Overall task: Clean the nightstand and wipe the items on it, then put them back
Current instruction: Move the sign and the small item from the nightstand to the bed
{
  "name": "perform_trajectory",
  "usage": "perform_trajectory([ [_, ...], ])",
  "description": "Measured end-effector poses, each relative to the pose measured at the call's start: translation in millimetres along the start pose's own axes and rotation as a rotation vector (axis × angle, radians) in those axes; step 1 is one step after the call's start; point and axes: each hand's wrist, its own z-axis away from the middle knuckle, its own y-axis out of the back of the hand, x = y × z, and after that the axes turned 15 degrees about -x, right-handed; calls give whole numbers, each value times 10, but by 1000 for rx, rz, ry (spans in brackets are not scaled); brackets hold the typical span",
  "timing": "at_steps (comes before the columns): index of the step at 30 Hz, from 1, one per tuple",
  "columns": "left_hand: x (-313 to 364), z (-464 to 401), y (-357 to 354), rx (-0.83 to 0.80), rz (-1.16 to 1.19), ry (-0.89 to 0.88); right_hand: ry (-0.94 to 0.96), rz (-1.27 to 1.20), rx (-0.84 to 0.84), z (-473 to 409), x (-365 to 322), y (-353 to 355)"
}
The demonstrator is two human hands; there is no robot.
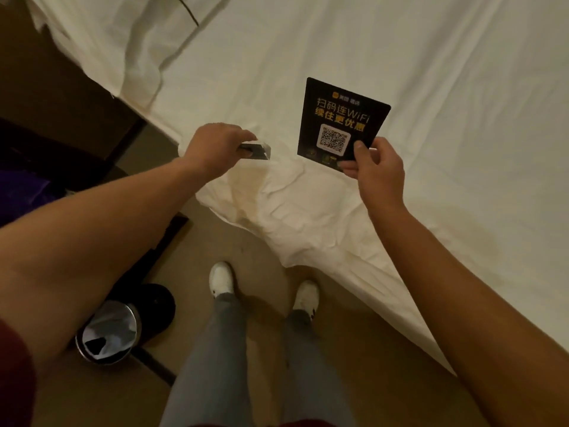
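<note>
Held out over the corner of the bed, the right hand (374, 163) is seen pinching a black card (340, 121) by its lower right corner, with the thumb laid on the printed face and the other fingers curled behind. A white QR code and lines of yellow and grey characters, among them the word WiFi, are printed on the card, which is held nearly upright and tilted a little to the right, above the white bed sheet (431, 87) and apart from it. To the left of the card, and well apart from it, the left hand (215, 147) is extended with its back turned upward; its fingers are curled round a small clear block with a dark edge (257, 151), which juts out to the right of the knuckles. What the block is cannot be told with certainty. The sheet is rumpled and creased at the bed's near corner (277, 204), just below both hands. Two white shoes (221, 278) and grey trouser legs (212, 359) are seen on the tan floor (268, 303) below. At the lower left, a round metal bin lined with a shiny bag (109, 332) stands on the floor beside dark furniture (61, 97).
</note>
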Motion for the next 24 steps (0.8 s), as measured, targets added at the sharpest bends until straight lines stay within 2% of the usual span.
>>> perform_trajectory([
  [7,2,-286,88,-55,-133,-203,-45,-44,42,95,128,-200],
  [15,-100,-504,33,-140,-183,-447,-102,-123,193,287,317,-572],
  [20,-225,-569,-5,-164,-219,-444,-126,-205,257,323,411,-750],
  [24,-234,-637,-128,-217,-197,-435,-160,-229,245,312,535,-844],
])
